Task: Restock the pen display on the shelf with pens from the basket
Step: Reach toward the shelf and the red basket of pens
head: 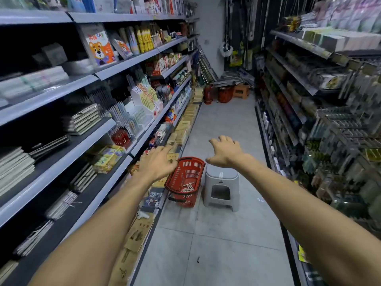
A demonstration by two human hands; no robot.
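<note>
A red plastic basket [186, 165] stands on the aisle floor beside the left shelving, with several pale pens [189, 187] lying in its bottom. The white pen display [144, 100] sits on a middle shelf on the left, holding rows of pens. Both my arms stretch forward above the floor. My left hand [157, 162] hovers over the basket's left rim, fingers spread and holding nothing. My right hand [223, 151] is held out over the grey stool, fingers spread, also empty.
A grey plastic stool [221, 187] stands right of the basket. Shelves packed with stationery line both sides of the narrow aisle. At the far end sit an orange stool [241, 90], a red bin [224, 93] and a fire extinguisher [208, 93].
</note>
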